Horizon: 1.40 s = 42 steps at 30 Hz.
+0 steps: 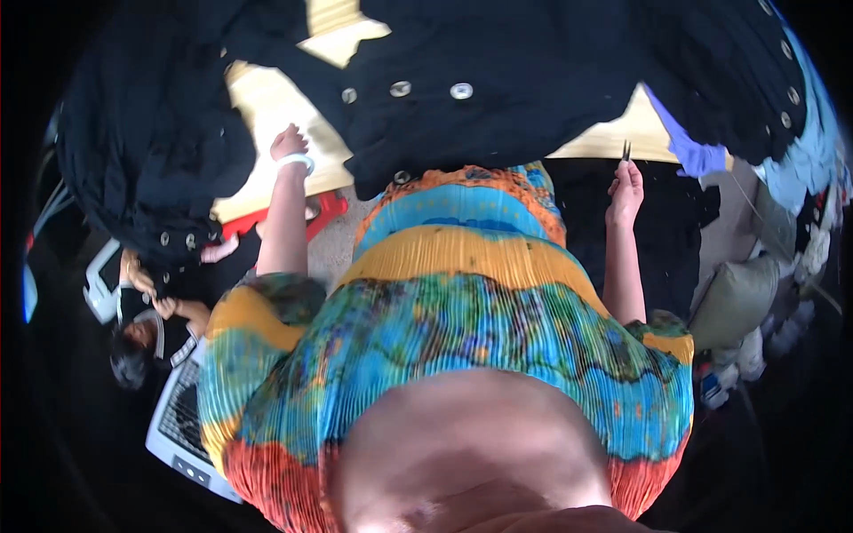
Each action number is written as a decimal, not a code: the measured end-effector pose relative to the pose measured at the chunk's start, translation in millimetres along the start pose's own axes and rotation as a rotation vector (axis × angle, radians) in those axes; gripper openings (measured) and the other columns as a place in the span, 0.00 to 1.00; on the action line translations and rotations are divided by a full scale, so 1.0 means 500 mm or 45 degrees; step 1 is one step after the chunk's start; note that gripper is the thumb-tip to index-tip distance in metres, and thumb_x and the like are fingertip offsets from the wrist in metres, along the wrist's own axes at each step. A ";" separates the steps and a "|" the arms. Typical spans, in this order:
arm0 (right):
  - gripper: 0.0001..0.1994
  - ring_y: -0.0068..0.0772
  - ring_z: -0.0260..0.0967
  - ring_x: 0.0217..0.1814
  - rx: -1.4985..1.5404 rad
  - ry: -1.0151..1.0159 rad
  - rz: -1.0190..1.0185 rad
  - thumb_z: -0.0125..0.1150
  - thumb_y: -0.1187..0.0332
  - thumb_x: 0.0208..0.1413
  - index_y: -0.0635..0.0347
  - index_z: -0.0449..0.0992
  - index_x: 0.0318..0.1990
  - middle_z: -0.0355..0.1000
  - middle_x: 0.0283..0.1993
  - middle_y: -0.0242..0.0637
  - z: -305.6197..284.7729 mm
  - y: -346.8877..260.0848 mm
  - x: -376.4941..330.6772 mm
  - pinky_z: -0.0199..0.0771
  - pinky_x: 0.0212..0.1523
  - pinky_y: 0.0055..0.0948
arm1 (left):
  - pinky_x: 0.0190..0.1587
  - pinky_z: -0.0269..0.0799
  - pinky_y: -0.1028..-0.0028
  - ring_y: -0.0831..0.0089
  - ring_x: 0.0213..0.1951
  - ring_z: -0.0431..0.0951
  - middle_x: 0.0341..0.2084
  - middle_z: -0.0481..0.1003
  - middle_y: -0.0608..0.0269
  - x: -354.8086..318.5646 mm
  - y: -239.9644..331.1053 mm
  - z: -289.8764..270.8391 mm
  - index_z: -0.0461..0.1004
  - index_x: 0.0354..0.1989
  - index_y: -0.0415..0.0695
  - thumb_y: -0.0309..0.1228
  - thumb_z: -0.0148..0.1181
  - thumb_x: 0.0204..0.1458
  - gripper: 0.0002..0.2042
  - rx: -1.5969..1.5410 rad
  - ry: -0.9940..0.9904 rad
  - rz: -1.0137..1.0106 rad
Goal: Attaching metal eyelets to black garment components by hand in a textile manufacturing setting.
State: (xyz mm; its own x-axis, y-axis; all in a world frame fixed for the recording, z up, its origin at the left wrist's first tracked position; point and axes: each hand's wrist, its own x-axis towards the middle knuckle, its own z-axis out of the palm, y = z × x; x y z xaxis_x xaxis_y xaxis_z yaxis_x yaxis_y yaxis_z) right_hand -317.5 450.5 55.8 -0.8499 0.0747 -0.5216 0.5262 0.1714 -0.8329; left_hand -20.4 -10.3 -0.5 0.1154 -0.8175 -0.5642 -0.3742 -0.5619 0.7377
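Note:
Black cloth [533, 62] with round silvery buttons or eyelets [461, 91] spreads across the work surface in front of me. Over a pale bare patch of that surface, my left hand [289, 144] is closed with fingers curled; whether it holds anything is hidden. A white band [296, 163] circles that wrist. At the near edge of the table on the right, my right hand [625, 188] grips a small dark two-pronged tool [627, 151], its tips pointing away from me. Apart from that hand, a strip of purple cloth [693, 151] lies farther right.
Pale tabletop [622, 133] shows between the folds. Light blue cloth [791, 178] hangs at the right edge, above a grey-green cushion [736, 302]. Something red [329, 213] lies below the table at left. Another person [147, 333] sits at the lower left, beside a grey chair [182, 435].

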 end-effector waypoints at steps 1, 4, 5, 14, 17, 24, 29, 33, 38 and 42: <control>0.06 0.10 0.52 0.15 0.056 0.134 0.058 0.54 0.67 0.49 0.56 0.67 0.33 0.61 0.20 0.23 -0.041 0.012 0.029 0.51 0.14 0.10 | 0.10 0.56 0.79 0.76 0.11 0.63 0.12 0.66 0.61 0.002 -0.001 0.007 0.68 0.23 0.38 0.31 0.53 0.44 0.08 0.041 0.027 -0.015; 0.05 0.13 0.55 0.16 0.155 0.354 0.120 0.50 0.67 0.51 0.56 0.67 0.31 0.63 0.21 0.25 -0.148 0.034 0.106 0.55 0.15 0.12 | 0.12 0.58 0.78 0.72 0.12 0.65 0.16 0.68 0.56 0.039 -0.021 0.004 0.67 0.29 0.37 0.31 0.52 0.45 0.08 0.089 -0.001 -0.083; 0.04 0.14 0.55 0.16 0.151 0.428 0.161 0.48 0.67 0.51 0.56 0.67 0.30 0.62 0.20 0.26 -0.168 0.028 0.130 0.56 0.16 0.13 | 0.13 0.61 0.75 0.68 0.14 0.66 0.19 0.69 0.53 0.065 -0.038 -0.009 0.65 0.35 0.37 0.31 0.51 0.46 0.11 0.028 0.028 -0.136; 0.04 0.23 0.64 0.17 0.655 0.638 0.214 0.46 0.75 0.46 0.62 0.68 0.24 0.66 0.20 0.32 -0.297 0.014 0.331 0.62 0.16 0.17 | 0.17 0.62 0.77 0.70 0.19 0.69 0.22 0.68 0.60 -0.025 -0.009 0.046 0.65 0.37 0.40 0.30 0.50 0.47 0.10 0.196 0.098 -0.128; 0.04 0.25 0.66 0.21 0.763 0.721 0.207 0.46 0.75 0.47 0.65 0.67 0.28 0.67 0.23 0.35 -0.312 -0.019 0.371 0.64 0.18 0.20 | 0.17 0.62 0.78 0.73 0.19 0.68 0.20 0.68 0.61 -0.051 -0.002 0.069 0.66 0.34 0.41 0.29 0.52 0.46 0.08 0.145 0.085 -0.038; 0.07 0.27 0.66 0.27 1.151 0.495 0.390 0.43 0.71 0.54 0.65 0.65 0.36 0.67 0.31 0.38 -0.288 -0.050 0.373 0.70 0.26 0.23 | 0.20 0.64 0.77 0.74 0.21 0.68 0.21 0.68 0.63 -0.070 0.010 0.096 0.66 0.33 0.41 0.30 0.52 0.47 0.07 0.225 0.180 0.015; 0.04 0.19 0.63 0.20 0.811 0.043 0.815 0.52 0.68 0.49 0.56 0.69 0.26 0.64 0.19 0.25 -0.170 0.048 0.284 0.63 0.19 0.17 | 0.14 0.61 0.81 0.77 0.14 0.65 0.17 0.68 0.63 -0.080 0.014 0.118 0.67 0.31 0.40 0.28 0.53 0.46 0.06 0.124 0.144 0.025; 0.04 0.19 0.63 0.20 0.661 -0.084 0.660 0.52 0.68 0.50 0.57 0.68 0.27 0.65 0.20 0.28 -0.091 0.076 0.282 0.68 0.18 0.13 | 0.14 0.62 0.79 0.74 0.16 0.67 0.18 0.68 0.62 -0.094 0.016 0.139 0.67 0.32 0.40 0.26 0.52 0.46 0.06 0.045 0.201 0.080; 0.06 0.18 0.63 0.20 0.446 0.113 0.579 0.51 0.67 0.51 0.58 0.67 0.31 0.66 0.21 0.28 -0.072 0.062 0.320 0.65 0.22 0.14 | 0.16 0.63 0.77 0.72 0.18 0.68 0.19 0.66 0.62 -0.102 0.015 0.091 0.66 0.33 0.42 0.30 0.52 0.47 0.07 0.110 0.215 0.125; 0.06 0.17 0.64 0.21 0.554 0.233 0.605 0.49 0.68 0.52 0.60 0.67 0.29 0.68 0.22 0.29 -0.083 0.052 0.312 0.65 0.20 0.12 | 0.18 0.65 0.76 0.71 0.21 0.69 0.21 0.67 0.62 -0.080 -0.007 0.065 0.66 0.34 0.41 0.30 0.51 0.47 0.08 0.080 0.154 0.073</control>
State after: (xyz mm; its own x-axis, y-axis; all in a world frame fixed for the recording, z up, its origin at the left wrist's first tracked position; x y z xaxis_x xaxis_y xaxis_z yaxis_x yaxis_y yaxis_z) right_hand -437.5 507.4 -39.3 -0.4940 0.2163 -0.8421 0.7746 -0.3306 -0.5392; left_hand -53.4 28.3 7.4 0.2003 -0.8596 -0.4701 -0.4395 -0.5077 0.7410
